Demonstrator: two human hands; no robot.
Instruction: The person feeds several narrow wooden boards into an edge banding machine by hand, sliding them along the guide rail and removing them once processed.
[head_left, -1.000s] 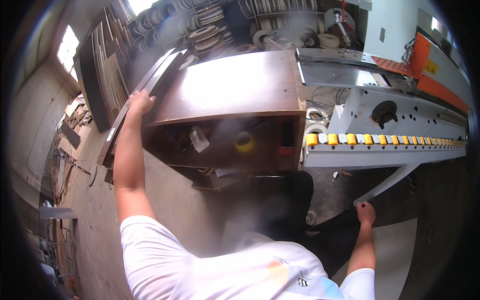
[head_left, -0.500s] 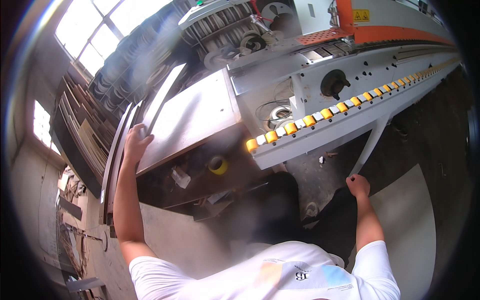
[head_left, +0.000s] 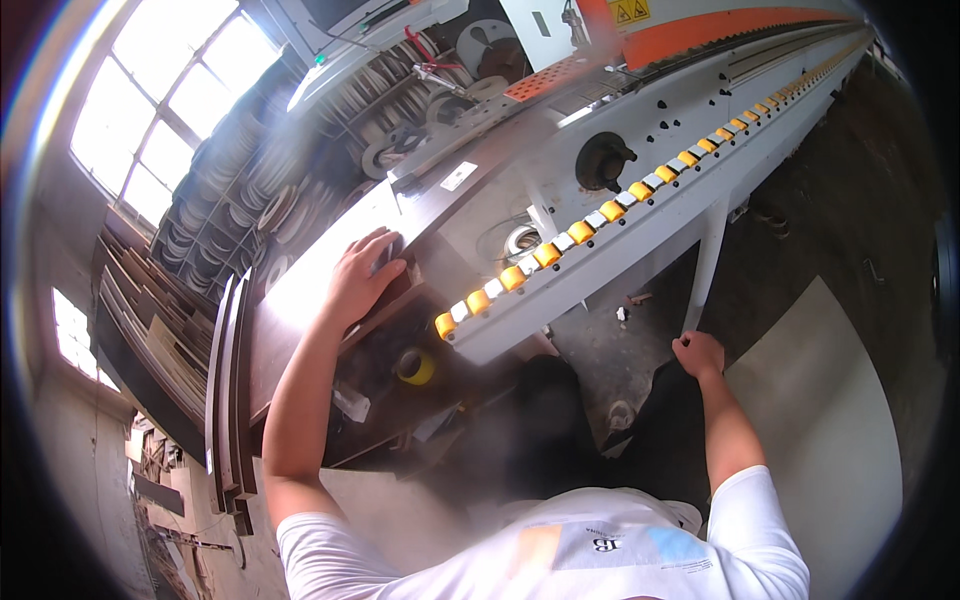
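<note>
Fingers [head_left: 368, 241] of the left hand [head_left: 352, 285] clasp the near end of a brown board [head_left: 445, 202] reaching to the white machine [head_left: 690, 140]; guiding appears underway, next calling for steady alignment. Right hand [head_left: 700, 355]: closed, apparently empty.

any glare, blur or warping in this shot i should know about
In the head view, the upper-left window is blown out to white, glare whitens part of the brown cabinet top beside the left hand, haze softens the black trousers, and fisheye distortion bows the pale panel's right edge, with black corners.
</note>
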